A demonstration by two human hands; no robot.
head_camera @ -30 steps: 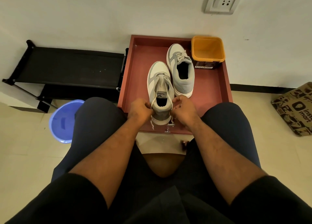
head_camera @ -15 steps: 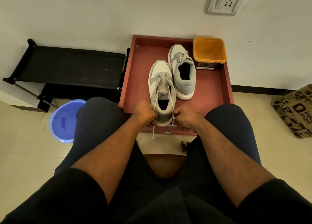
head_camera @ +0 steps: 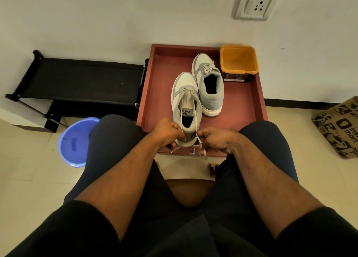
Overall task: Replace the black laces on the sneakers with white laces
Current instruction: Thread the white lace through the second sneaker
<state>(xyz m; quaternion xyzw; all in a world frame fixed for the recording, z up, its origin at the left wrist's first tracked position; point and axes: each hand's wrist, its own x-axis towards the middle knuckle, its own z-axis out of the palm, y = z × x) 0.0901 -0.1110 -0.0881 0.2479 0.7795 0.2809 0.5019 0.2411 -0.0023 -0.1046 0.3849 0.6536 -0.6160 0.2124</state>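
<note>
Near edge: left hand [head_camera: 168, 132] and right hand [head_camera: 217, 139] sit at the heel of the near sneaker [head_camera: 185, 103], one on each side. Both are clenched round an end of the white lace [head_camera: 196, 119]. The left one grips the strand coming down the left of the opening, the right one grips the strand on the right. Short tails hang out below each fist, over the front lip of the red tray [head_camera: 243, 103].

Key relation: the sneaker's long axis runs straight away from the person, toe to the wall and heel between the fists. The two strands rise from the fingers forward to the top eyelets just ahead of the tongue label. So the pull line is back towards the body along that axis. Both hands are about equally near, neither has the advantage.

My read: this shoe already has its white lace through, and the current step is evening or tightening the ends, then tying. No black lace visible anywhere.

Further out: second sneaker [head_camera: 210, 84] just beside the first, right and behind, same orientation, pale lace already bunched at the tongue. Orange tub [head_camera: 238, 62] in the tray's far right corner. Black rack [head_camera: 83, 80] left of the tray, blue basin [head_camera: 74, 140] by the left knee.
</note>
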